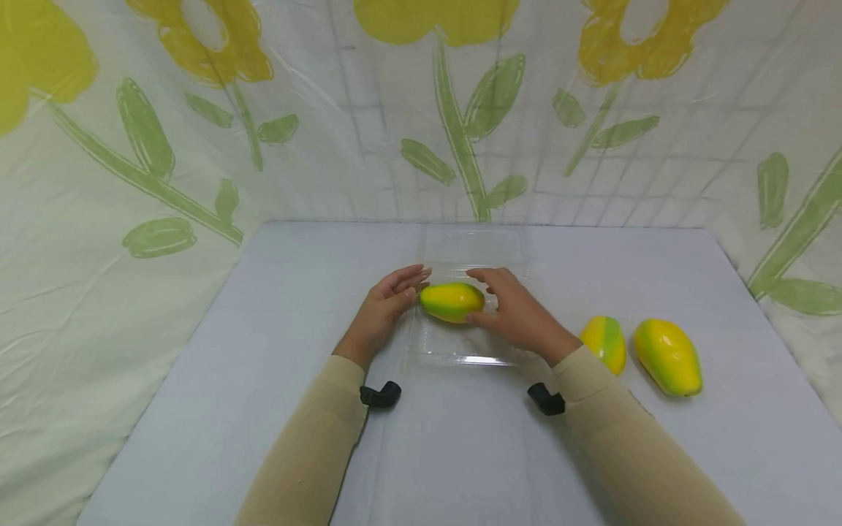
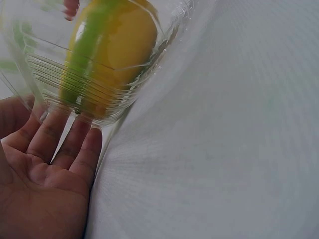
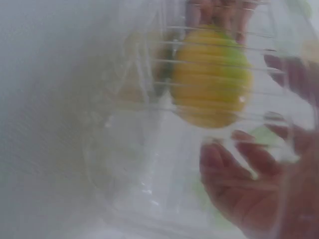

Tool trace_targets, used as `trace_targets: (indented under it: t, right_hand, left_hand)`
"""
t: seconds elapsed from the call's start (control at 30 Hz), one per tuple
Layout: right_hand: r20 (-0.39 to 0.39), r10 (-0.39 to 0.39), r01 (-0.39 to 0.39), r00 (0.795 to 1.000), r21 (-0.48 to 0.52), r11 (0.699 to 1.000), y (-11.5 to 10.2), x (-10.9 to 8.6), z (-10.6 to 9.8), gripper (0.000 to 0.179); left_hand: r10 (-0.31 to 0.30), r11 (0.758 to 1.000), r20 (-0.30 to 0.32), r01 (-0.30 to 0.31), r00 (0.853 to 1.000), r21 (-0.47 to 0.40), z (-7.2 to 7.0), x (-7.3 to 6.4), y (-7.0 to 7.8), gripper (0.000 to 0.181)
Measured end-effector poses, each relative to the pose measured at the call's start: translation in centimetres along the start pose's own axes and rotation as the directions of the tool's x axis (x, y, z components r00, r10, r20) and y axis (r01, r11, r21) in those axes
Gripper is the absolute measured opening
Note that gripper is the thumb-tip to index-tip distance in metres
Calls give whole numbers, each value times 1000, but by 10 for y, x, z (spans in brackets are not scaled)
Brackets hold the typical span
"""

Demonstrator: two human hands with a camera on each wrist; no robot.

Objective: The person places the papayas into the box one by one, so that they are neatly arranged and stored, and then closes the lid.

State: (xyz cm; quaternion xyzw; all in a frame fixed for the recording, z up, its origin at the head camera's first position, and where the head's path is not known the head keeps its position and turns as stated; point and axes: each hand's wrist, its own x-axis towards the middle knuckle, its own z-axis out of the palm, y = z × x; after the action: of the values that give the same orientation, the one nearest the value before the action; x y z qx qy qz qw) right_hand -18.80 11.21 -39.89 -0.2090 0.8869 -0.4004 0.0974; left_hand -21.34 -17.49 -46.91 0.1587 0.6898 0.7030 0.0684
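Note:
A glossy yellow-green mango [image 1: 452, 302] lies on its side in a clear plastic clamshell box [image 1: 473, 359], whose lid is folded back. My left hand [image 1: 381, 310] is at the box's left side; in the left wrist view its nearly straight fingers [image 2: 50, 132] touch the ridged outer wall. Over the box, my right hand [image 1: 520, 314] has thumb and fingers spread near the mango's right end. Seen through the plastic in the blurred right wrist view, the fingers [image 3: 249, 159] stand apart from the fruit [image 3: 212, 79].
Two more mangoes lie on the white table to the right: one [image 1: 608, 343] partly behind the right forearm, the other [image 1: 668, 358] farther right. The transparent lid [image 1: 473, 245] extends toward the table's back edge. A flower-printed curtain [image 1: 316, 146] hangs behind.

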Motion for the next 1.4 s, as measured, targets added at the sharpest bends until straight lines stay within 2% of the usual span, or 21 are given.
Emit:
trace_targets:
  t: [0.5, 1.0, 1.4]
  right_hand:
    - [-39, -46, 48, 998, 56, 997, -9, -20, -25, 76]
    - [-86, -20, 25, 996, 58, 998, -3, -40, -47, 73]
    - [-169, -23, 45, 985, 127, 991, 2, -65, -71, 67]
  left_hand:
    - [-2, 1000, -10, 2, 1000, 26, 1, -2, 1, 51]
    - [-9, 1000, -11, 9, 1000, 18, 0, -2, 0, 50]
    - [1, 1000, -11, -1, 1000, -4, 0, -1, -1, 49]
